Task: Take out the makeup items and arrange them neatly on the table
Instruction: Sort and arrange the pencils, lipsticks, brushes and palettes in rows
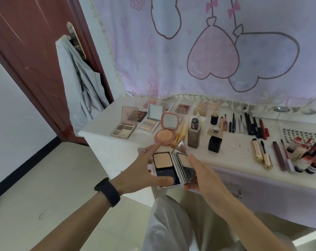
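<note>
One item in play: powder compact [162, 163], open, held in the air between the left hand [139, 171] and the right hand [206, 176], just in front of the table [231, 158] at its near edge
Grip, left hand: it clasps the compact's base from the left; the thumb [164, 181] lies across the dark lower compartment, the index finger [152, 148] stretches straight past the upper left corner, and the other fingers are hidden behind the base
Grip, right hand: it clasps the mirrored lid from the right; the fingers run up along the lid's outer edge and one fingertip curls under its lower corner
Compact layout: beige pan at upper left, dark compartment below it, lid tilted up to the right
Left arm: black wristband [107, 192] on the wrist, ring [143, 151] on one finger
Table, left part: eyeshadow palette [123, 131] with its lid raised, round pink blush compact [165, 136] open just beyond the left index fingertip
Table, middle: foundation bottle [194, 137] upright, black cube cap [215, 143] beside it
Table, right part: row of dark pencils [251, 125], gold tubes [260, 153] lying flat, white basket [302, 134]
Backdrop: pink curtain [208, 51] with heart balloons, brown door [26, 51] at left
</note>
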Action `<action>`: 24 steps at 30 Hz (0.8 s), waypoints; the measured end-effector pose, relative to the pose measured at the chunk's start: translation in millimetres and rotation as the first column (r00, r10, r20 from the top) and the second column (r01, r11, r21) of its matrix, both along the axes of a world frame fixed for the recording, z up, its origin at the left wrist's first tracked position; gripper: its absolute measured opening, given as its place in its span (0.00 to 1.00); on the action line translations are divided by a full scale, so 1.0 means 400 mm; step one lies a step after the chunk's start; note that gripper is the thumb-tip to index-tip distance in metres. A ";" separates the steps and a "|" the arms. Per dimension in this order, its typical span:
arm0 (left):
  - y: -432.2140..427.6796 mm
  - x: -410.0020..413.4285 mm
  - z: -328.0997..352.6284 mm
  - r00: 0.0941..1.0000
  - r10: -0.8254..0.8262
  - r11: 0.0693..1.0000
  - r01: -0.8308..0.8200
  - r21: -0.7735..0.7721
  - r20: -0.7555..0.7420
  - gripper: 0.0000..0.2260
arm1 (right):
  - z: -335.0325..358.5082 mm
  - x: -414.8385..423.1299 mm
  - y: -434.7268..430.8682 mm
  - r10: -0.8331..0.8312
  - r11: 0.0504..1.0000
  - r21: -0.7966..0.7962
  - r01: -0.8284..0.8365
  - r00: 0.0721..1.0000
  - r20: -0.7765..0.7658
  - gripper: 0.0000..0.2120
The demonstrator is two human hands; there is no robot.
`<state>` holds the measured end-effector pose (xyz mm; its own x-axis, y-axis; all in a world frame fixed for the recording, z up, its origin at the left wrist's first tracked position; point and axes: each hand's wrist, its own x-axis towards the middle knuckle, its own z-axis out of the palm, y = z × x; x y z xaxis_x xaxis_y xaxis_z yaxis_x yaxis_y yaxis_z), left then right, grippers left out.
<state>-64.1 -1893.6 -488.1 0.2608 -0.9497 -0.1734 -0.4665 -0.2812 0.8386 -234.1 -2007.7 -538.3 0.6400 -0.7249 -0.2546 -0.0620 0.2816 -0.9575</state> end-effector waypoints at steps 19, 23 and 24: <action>0.083 0.247 -0.042 0.863 0.277 0.961 -0.255 -0.109 0.423 0.45 | 0.037 0.244 0.059 0.213 0.932 -0.274 -0.236 0.971 -0.111 0.17; 0.074 0.392 -0.015 0.772 0.536 0.843 -0.506 -0.180 0.342 0.41 | -0.008 0.305 0.042 0.049 0.483 -0.805 -0.345 0.928 -0.369 0.18; 0.064 0.427 -0.011 0.735 0.589 0.806 -0.565 -0.177 0.337 0.43 | -0.019 0.324 0.039 0.006 0.376 -0.854 -0.359 0.923 -0.386 0.20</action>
